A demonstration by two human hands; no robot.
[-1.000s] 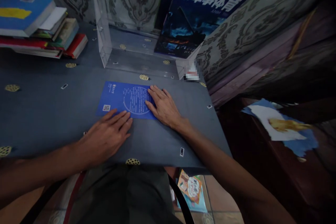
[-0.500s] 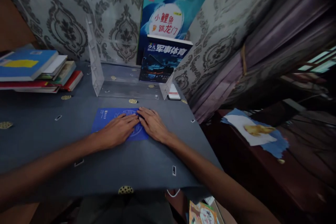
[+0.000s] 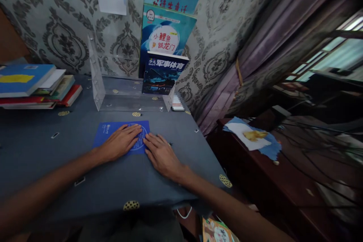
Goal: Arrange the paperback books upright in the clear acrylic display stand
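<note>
See stacked books (image 3: 25,83) at far left on dark tablecloth (image 3: 34,151). Next, find blue sheet (image 3: 99,134) on same cloth, in front of clear stand (image 3: 96,87), not touching. Looks laid flat already; can't judge anything left to do. Have left hand (image 3: 120,143) palm down across sheet, fingers extended, gripping nothing, hiding part of print. Have right hand (image 3: 163,157) open too, fingertips at sheet's right edge, gripping nothing. See dark-blue book (image 3: 164,75) upright behind, then curtain (image 3: 224,79) and maroon side table (image 3: 238,155) well apart, not in the way.
</note>
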